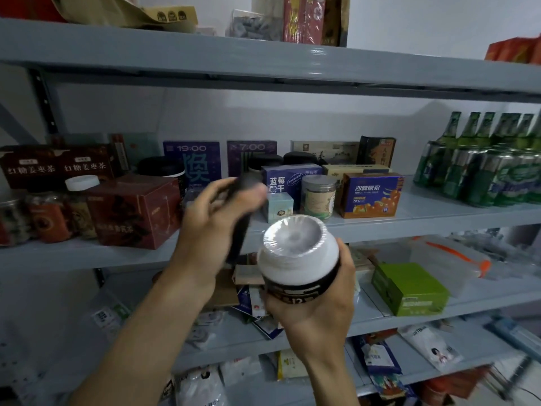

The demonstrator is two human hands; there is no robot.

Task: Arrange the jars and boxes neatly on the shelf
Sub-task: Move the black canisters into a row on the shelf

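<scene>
Mid-arrangement, in front of the middle shelf (380, 227). Right hand (316, 306) gripping a white jar (298, 256) with a black label band, fingers curled round its lower part, held just below the shelf edge. Left hand (216, 221) raised, fingers wrapped round a dark, blurred object (243, 212); cannot tell what. Next, probably: setting the jar upright beside the clear jar (318, 197). Readable on purple boxes (191, 162) behind: "19:00", "7:00"; on the orange-and-blue box (370, 196): "NFC".
</scene>
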